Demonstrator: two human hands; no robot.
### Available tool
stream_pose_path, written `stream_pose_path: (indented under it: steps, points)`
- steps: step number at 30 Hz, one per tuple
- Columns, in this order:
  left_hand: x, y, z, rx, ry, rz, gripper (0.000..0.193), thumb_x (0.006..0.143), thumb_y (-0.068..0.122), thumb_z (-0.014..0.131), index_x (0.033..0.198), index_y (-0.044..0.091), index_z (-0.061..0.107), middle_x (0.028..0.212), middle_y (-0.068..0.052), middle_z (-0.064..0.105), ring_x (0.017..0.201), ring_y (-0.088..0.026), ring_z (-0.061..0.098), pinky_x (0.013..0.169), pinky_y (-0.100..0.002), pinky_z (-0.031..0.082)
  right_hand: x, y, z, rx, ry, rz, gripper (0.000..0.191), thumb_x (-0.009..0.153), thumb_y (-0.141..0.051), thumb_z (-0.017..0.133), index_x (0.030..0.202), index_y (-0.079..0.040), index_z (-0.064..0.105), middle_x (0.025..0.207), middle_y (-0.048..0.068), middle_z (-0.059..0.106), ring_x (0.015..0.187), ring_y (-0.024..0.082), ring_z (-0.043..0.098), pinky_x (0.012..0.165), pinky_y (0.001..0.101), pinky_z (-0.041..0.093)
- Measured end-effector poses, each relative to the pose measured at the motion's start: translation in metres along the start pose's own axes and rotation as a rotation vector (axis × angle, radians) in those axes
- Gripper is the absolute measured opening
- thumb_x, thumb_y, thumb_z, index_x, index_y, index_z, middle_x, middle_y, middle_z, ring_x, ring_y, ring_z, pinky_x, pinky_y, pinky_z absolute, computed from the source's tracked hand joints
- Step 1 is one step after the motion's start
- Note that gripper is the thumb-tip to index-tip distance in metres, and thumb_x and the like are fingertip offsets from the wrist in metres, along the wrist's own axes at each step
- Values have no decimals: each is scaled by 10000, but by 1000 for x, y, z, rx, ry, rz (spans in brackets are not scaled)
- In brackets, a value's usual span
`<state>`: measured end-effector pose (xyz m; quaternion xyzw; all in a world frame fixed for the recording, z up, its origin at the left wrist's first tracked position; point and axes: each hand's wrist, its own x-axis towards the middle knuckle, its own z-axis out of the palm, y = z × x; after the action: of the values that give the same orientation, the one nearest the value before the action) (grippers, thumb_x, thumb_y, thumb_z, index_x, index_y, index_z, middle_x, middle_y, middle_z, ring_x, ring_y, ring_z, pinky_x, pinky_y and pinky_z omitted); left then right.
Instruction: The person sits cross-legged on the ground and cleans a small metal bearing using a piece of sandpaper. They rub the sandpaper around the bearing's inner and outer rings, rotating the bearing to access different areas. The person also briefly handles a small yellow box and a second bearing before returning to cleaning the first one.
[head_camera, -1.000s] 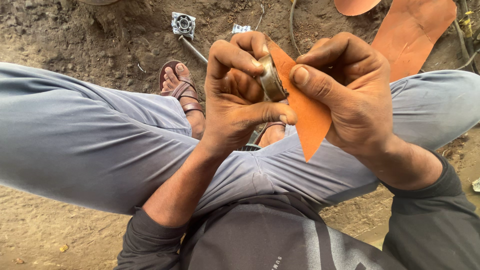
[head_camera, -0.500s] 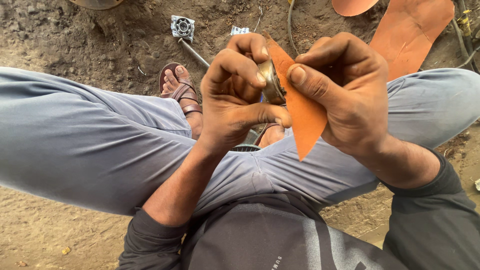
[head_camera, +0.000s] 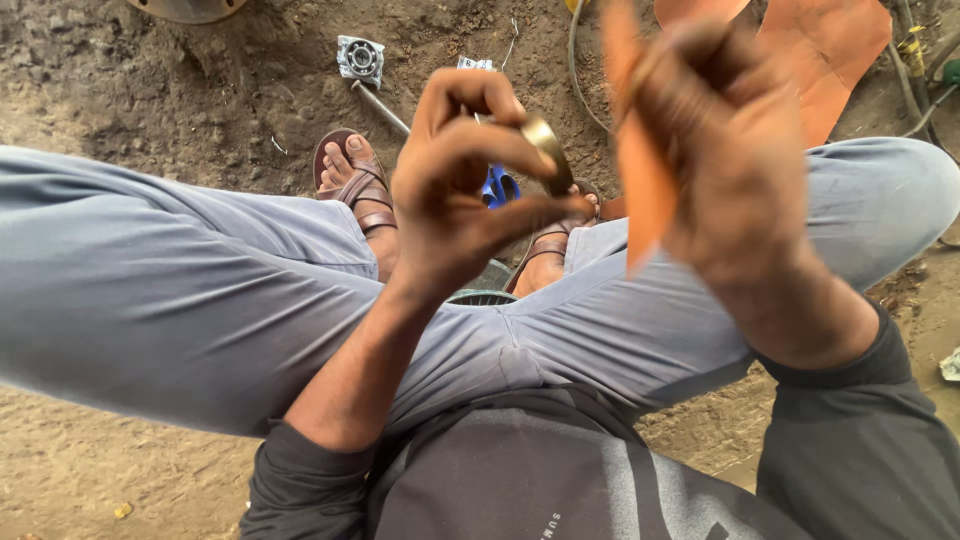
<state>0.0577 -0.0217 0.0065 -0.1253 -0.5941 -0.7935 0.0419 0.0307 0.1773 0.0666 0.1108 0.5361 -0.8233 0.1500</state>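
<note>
Your left hand (head_camera: 470, 190) is pinching a small brass-coloured metal ring (head_camera: 547, 150) between thumb and fingers, above your lap. Your right hand (head_camera: 735, 150), blurred, is gripping an orange strip (head_camera: 640, 190) just right of the ring, apart from it.

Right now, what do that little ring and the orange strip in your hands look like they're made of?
The ring, pinched in the left hand, looks like metal: a dull brassy shine with a bright glint on its edge. The orange strip, held by the right hand, looks like thin abrasive paper or cloth, matte and flexible, though it is blurred.
</note>
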Motion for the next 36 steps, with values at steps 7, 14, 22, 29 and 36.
stream_pose_path:
  steps: [7, 14, 22, 29, 36]
  points:
    - [-7, -12, -21, -597, 395, -95, 396, 930, -107, 856, 1186, 95, 632, 1243, -63, 569, 1057, -148, 613, 920, -282, 599, 83, 69, -44, -139, 120, -7, 127, 1035, -35, 723, 1151, 2, 685, 1044, 55, 710, 925, 138, 684, 840, 278, 596]
    - [-15, -16, -29, -722, 500, -72, 359, 974, -91, 818, 1220, 69, 611, 1255, -77, 571, 1081, -145, 630, 965, -284, 580, 89, 131, -21, -353, 147, 531, 394, 797, 62, 761, 1178, -12, 690, 1080, 93, 747, 928, 177, 744, 824, 289, 621]
    - [-18, -3, -30, -746, 419, -65, 337, 1031, -95, 792, 1245, 82, 601, 1125, -42, 629, 1029, -117, 646, 961, -255, 567, 86, 148, -5, -1642, -14, -316, 70, 893, -62, 733, 944, -15, 737, 885, 170, 722, 796, 324, 734, 726, 415, 596]
    - [-15, -6, -38, -767, 471, -9, 296, 1034, -70, 813, 1215, 80, 633, 1111, -25, 648, 1036, -107, 640, 941, -240, 544, 63, 182, 21, -1850, -313, -382, 166, 862, -13, 594, 989, 6, 699, 967, 175, 678, 896, 338, 676, 728, 440, 593]
    - [-24, -7, -37, -840, 428, -64, 337, 1041, 45, 799, 1308, 106, 603, 1218, -14, 618, 1100, -107, 634, 992, -279, 550, 73, 160, 21, -1450, -403, 63, 199, 789, -132, 710, 965, -73, 784, 886, 181, 746, 805, 364, 729, 781, 466, 582]
